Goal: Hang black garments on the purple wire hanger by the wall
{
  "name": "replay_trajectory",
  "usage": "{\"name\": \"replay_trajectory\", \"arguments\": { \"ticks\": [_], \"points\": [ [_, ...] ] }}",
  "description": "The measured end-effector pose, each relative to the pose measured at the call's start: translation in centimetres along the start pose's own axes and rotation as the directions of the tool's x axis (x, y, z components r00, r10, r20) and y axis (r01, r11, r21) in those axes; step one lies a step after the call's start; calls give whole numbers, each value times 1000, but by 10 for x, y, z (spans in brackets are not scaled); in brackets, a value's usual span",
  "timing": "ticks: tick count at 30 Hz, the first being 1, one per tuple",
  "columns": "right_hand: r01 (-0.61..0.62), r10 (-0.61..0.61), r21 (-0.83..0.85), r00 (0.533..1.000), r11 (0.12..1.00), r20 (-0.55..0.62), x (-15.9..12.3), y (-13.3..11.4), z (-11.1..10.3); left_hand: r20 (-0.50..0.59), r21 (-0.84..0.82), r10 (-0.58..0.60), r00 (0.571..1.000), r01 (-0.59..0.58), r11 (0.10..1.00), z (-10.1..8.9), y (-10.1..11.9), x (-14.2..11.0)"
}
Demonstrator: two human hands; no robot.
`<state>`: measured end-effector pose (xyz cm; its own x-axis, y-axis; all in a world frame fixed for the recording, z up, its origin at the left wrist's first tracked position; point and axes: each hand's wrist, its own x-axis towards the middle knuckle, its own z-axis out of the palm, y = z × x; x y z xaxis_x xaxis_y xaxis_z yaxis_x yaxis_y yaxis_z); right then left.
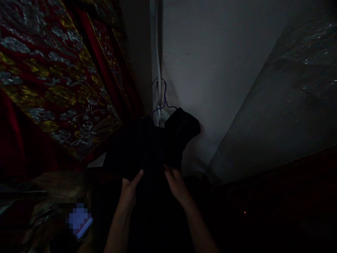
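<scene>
A black garment [183, 124] with short sleeves hangs on a thin purple hanger [165, 95], its hook up by a pale strip at the wall corner. My left hand [129, 189] is at the garment's left side, thumb pointing up along the front and the fingers hidden behind the cloth. On the other side, my right hand [176, 181] has its fingers curled in at the fabric. Both hands appear to grip the garment. Deep shadow hides its lower part and its folds.
Red fabric [71, 80] with gold and silver embroidery hangs at the left. A pale wall [210, 52] stands behind the hanger, with clear plastic sheeting [297, 84] at the right. Lower left, a lit phone [84, 228] shows beside a partly blurred person.
</scene>
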<state>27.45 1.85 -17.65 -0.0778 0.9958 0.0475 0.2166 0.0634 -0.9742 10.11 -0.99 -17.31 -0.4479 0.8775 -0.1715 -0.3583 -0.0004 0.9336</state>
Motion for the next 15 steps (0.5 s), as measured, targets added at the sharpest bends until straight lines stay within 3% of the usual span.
{"name": "replay_trajectory", "arguments": {
  "ticks": [2, 5, 11, 15],
  "points": [
    [47, -49, 58, 998, 997, 36, 0, 1, 10, 20, 8, 1, 1000, -1, 1000, -2, 0, -2],
    [84, -92, 125, 994, 989, 60, 3, -3, 9, -5, 46, 5, 1000, -4, 999, -7, 2, -4],
    [6, 1, 127, 998, 992, -59, -4, 0, 2, 7, 65, 5, 1000, -5, 998, -7, 5, -13],
    [11, -8, 151, 1000, 989, -21, -7, -1, 3, 34, 72, 12, 999, -14, 997, -4, 1, -18]
  ]
}}
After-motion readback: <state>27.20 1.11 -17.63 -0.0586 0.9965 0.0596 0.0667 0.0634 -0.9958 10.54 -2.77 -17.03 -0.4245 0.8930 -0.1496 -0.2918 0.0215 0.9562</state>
